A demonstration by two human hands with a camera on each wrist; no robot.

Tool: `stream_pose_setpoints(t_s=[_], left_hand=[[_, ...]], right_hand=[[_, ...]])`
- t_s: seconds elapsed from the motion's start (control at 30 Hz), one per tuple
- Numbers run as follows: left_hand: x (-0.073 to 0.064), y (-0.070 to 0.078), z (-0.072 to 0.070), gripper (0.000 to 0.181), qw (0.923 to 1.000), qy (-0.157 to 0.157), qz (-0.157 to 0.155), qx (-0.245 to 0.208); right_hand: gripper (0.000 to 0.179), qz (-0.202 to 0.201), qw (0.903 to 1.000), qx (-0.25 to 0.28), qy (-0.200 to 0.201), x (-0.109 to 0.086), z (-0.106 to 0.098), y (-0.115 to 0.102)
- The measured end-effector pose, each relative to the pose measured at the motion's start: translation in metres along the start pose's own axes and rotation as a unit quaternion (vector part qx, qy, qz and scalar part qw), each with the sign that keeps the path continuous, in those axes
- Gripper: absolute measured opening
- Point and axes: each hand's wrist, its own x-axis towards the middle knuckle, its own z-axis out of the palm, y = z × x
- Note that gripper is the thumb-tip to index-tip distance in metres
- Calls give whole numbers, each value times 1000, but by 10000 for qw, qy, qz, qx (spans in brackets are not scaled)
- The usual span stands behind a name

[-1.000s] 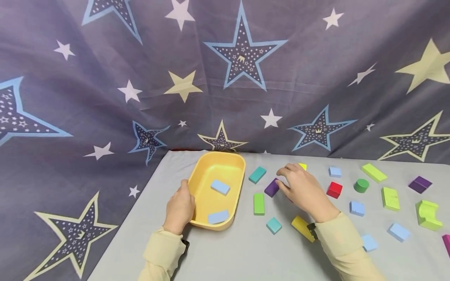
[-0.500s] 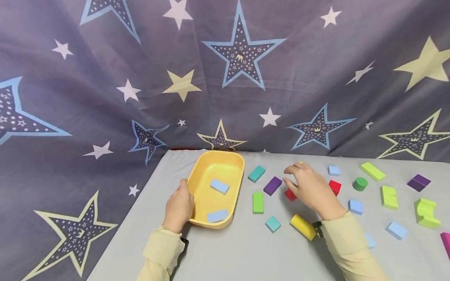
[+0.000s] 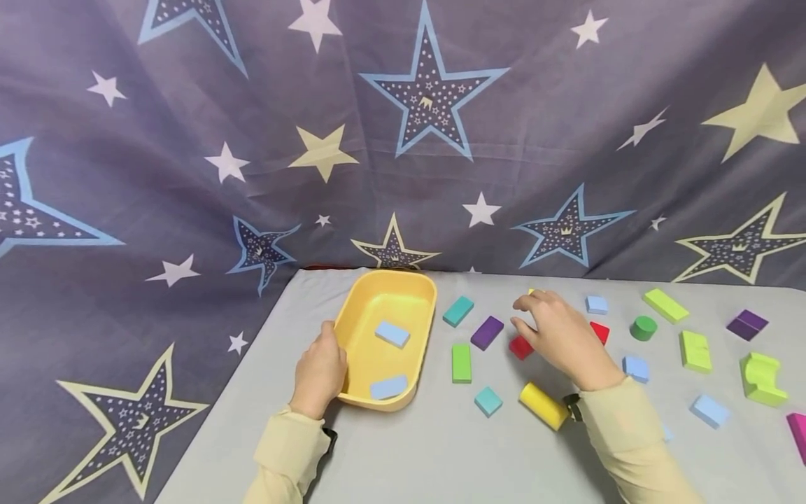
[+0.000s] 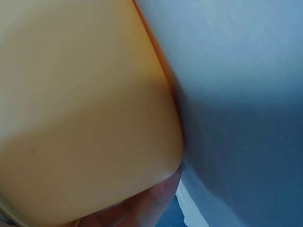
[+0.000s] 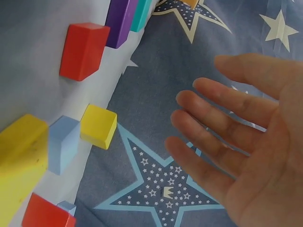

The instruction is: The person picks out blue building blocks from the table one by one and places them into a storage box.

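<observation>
My left hand (image 3: 320,369) grips the left side of a yellow plastic bin (image 3: 373,360). Two light blue blocks (image 3: 392,334) lie inside it, apart from each other. The left wrist view shows the bin's wall (image 4: 94,118) with fingers (image 4: 154,201) against its lower edge. Over the table, my right hand (image 3: 563,341) holds nothing. Its fingers are loosely extended in the right wrist view, and the palm (image 5: 270,175) is bare. A red block (image 3: 520,347) lies near its thumb, partly covered. A purple block (image 3: 488,332) is farther left, and a yellow cylinder (image 3: 543,406) lies nearer the person.
Between bin and right hand lie a teal block (image 3: 458,311), a green block (image 3: 462,363) and a turquoise block (image 3: 488,402). Several blocks are spread to the right, including a green cylinder (image 3: 644,327) and a lime curved block (image 3: 762,379). A starry curtain (image 3: 441,196) hangs behind the table.
My right hand has drawn back to the right from the purple block, uncovering the red block. The purple block stays on the table. My left hand keeps its grip on the bin.
</observation>
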Motion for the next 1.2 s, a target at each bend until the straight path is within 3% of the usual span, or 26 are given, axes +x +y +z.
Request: stream_pose_setpoints(t_s=[0.33, 1.2], left_hand=[[1, -2, 0, 43, 10000, -55, -65, 20], [1, 1, -1, 43, 9999, -56, -85, -15]], right_hand=[[32, 326, 9990, -43, -316, 4, 5, 8], [38, 397, 9969, -255, -633, 5, 16, 25]])
